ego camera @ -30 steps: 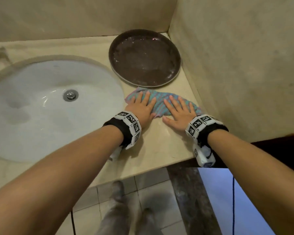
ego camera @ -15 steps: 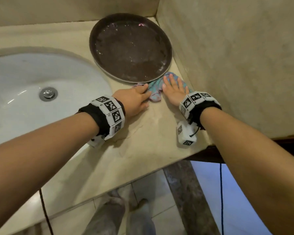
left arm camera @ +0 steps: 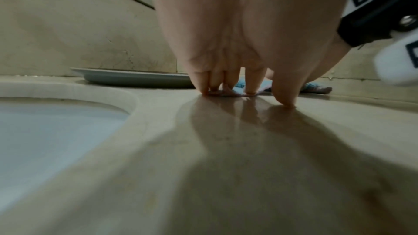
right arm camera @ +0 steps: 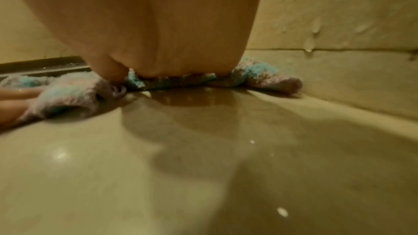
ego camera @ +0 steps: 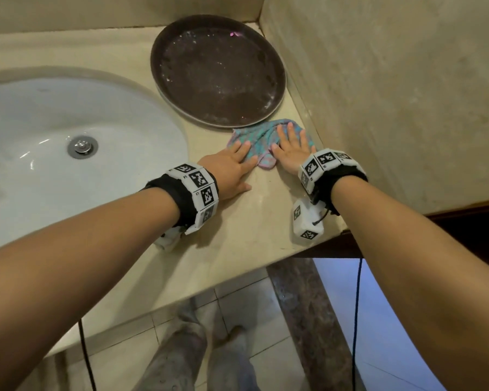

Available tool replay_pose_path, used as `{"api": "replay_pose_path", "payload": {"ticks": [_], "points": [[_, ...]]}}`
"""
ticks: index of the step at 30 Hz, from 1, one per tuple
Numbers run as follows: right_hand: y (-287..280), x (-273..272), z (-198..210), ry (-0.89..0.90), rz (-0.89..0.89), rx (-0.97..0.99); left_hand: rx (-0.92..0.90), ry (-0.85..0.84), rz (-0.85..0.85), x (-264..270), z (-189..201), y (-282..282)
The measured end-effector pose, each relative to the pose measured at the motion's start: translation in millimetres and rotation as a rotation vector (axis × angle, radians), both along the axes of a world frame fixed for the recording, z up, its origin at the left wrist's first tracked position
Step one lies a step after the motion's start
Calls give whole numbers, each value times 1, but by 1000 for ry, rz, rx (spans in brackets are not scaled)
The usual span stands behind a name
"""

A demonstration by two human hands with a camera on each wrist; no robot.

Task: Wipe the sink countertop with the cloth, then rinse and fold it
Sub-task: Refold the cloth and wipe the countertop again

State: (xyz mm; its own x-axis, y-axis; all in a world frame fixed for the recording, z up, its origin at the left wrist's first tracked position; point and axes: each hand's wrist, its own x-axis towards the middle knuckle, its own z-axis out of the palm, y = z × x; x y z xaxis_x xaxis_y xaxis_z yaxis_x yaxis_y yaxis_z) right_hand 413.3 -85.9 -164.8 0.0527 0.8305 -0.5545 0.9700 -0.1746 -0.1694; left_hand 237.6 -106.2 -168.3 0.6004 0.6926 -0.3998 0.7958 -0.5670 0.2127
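Note:
A teal and pink cloth [ego camera: 261, 138] lies bunched on the beige countertop [ego camera: 251, 221], just in front of the dark round tray [ego camera: 218, 71] and beside the right wall. My left hand [ego camera: 230, 166] lies flat with its straight fingers on the cloth's left edge. Pressing down on the cloth's right half is my right hand [ego camera: 291, 149], also flat. In the left wrist view my fingertips [left arm camera: 213, 87] touch the cloth [left arm camera: 315, 87] and the wet counter. The right wrist view shows my palm [right arm camera: 158, 33] on the cloth [right arm camera: 68, 94].
The white sink basin [ego camera: 54, 165] with its metal drain [ego camera: 82, 146] lies to the left. The side wall [ego camera: 393, 94] rises close on the right, with water drops on it. The counter's front edge [ego camera: 237, 280] runs below my wrists, tiled floor beneath.
Both hands have slid the cloth away from the front edge toward the tray and the right wall. The cloth, spread wide before, is now bunched narrower.

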Motion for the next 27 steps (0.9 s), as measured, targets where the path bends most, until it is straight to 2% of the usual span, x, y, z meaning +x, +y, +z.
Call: {"api": "replay_pose_path", "payload": {"ticks": [7, 18, 27], "points": [[-39, 2, -6, -62, -40, -16, 13, 6, 32, 3, 3, -33], [-115, 18, -5, -39, 142, -11, -11, -2, 140, 12, 4, -124], [-151, 1, -7, -124, 325, -48, -25, -27, 284, -2, 8, -186]]}}
